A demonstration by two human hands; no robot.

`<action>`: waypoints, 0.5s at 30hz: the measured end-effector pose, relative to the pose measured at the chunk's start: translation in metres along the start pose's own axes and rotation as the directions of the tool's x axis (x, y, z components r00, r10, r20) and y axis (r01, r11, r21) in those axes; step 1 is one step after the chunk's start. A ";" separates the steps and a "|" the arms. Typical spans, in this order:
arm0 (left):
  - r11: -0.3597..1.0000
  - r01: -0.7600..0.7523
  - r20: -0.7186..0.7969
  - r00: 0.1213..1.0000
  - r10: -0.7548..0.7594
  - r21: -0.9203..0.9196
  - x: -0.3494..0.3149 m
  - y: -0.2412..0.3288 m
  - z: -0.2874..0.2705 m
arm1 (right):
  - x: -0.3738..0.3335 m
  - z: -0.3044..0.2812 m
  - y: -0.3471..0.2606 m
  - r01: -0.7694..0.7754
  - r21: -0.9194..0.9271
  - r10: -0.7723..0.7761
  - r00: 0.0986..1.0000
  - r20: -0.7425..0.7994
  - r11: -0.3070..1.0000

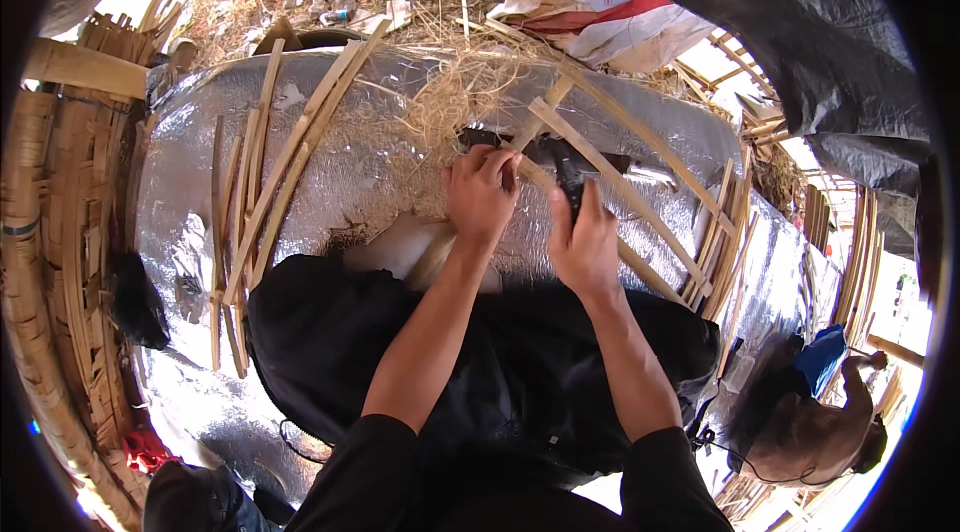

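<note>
Bamboo strip [610,182] lies just right of the frame's centre, its long axis slanting from an upper-left end near the straw shavings [450,102] down to the lower right across the silver mat [200,232]. Left hand [482,194] is curled closed around the strip; right hand [583,244] is closed on a dark-handled knife [570,177]. Judged well done, cuts should follow the grain, away from the fingers.
</note>
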State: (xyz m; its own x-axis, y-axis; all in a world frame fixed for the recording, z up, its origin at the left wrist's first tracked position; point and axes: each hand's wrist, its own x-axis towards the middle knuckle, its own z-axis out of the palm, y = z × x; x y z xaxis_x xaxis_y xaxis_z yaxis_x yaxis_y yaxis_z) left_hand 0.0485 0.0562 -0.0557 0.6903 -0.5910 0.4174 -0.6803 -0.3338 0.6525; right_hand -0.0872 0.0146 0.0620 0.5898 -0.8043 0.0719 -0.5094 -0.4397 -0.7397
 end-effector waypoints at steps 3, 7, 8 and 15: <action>1.000 0.030 -0.005 1.000 -0.030 -0.002 -0.005 0.002 0.001 | -0.005 0.006 0.004 -0.001 -0.068 0.000 1.000 -0.022 0.998; 0.999 0.034 0.003 0.999 -0.034 -0.029 -0.001 0.000 0.004 | 0.004 0.014 0.023 0.050 -0.166 -0.031 0.993 0.112 0.985; 0.999 0.021 -0.012 1.000 -0.022 -0.030 0.001 0.001 0.004 | 0.007 0.013 0.022 0.022 -0.151 -0.001 0.991 0.137 0.988; 0.999 0.032 -0.005 0.999 -0.032 -0.018 -0.004 0.000 0.003 | 0.005 0.016 0.034 0.094 -0.161 -0.079 0.992 0.098 0.982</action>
State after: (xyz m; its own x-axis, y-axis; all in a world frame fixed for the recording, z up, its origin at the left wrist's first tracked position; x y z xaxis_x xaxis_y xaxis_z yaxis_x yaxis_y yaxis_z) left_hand 0.0450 0.0564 -0.0590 0.7133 -0.5762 0.3991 -0.6531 -0.3395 0.6769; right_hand -0.0917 0.0019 0.0269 0.6869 -0.7240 0.0636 -0.5461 -0.5719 -0.6121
